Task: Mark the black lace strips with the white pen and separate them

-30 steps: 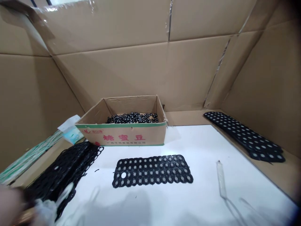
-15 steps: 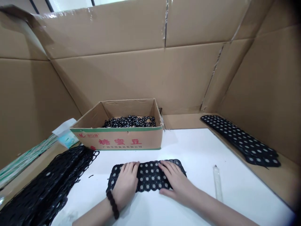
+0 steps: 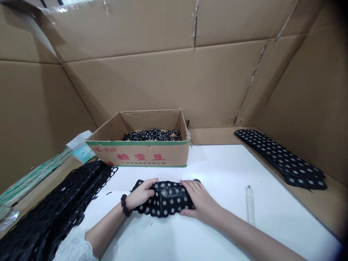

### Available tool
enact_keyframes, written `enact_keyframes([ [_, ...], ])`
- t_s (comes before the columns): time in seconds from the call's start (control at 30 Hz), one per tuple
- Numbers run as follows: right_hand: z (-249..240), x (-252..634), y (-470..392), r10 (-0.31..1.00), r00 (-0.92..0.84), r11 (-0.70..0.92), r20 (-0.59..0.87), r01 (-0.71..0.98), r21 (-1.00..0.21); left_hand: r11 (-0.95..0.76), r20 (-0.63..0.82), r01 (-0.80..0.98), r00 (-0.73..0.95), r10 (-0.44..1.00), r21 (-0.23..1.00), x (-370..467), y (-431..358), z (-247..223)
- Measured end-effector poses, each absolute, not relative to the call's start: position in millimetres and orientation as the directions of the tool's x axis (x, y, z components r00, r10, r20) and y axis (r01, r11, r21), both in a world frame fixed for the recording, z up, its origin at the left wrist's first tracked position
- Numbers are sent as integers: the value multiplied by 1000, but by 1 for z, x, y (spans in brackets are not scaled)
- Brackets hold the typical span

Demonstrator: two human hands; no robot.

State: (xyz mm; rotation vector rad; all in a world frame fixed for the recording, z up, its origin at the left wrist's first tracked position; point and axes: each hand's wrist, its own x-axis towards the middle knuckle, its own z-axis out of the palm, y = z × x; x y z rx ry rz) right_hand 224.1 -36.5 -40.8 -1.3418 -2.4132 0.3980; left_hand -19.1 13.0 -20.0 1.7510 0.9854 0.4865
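Presently, from my remote seat, I have both bare hands at work on a black dotted sheet (image 3: pixel 174 201), which sits on the white table (image 3: pixel 217 161) near its middle, just in front of a cardboard box (image 3: pixel 144 154). My left hand (image 3: pixel 141 195) has its fingers bent and closed on the left part of the sheet, with a dark bracelet (image 3: pixel 125 205) round the wrist and a white sleeve (image 3: pixel 76 244) further down the arm. My right hand (image 3: pixel 199 197) lies spread over the right end, fingers towards the far edge and thumb apart near the close one. Between the two hands the sheet is creased rather than flat. The box holds a heap of small black rings (image 3: pixel 153 135). To the left I see a long pile of black netting (image 3: pixel 54 206), with a pale packet (image 3: pixel 81 148) beyond it, close to the box. Over on the right a slim pen-like tool (image 3: pixel 250 204) lies on the table, and more dotted sheets (image 3: pixel 280 157) overlap beside the cardboard wall (image 3: pixel 307 108).
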Motion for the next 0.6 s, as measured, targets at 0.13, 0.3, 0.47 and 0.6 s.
enact_keyframes([
  [0.13, -39, 220, -37, 863, -453, 505, 223, 759, -411, -37, -158, 291, 616, 772, 956, -22, 15, -16],
  [0.3, -42, 219, -34, 875, -396, 483, 280, 766, -424, 36, -130, 161, 620, 774, 986, -25, 16, -22],
  [0.47, -43, 220, -32, 866, -367, 488, 340, 768, -415, 32, -81, 87, 641, 763, 996, -27, 16, -21],
  [0.6, -38, 221, -34, 838, -365, 522, 405, 752, -404, -98, -117, 255, 708, 697, 962, -25, 14, -14],
])
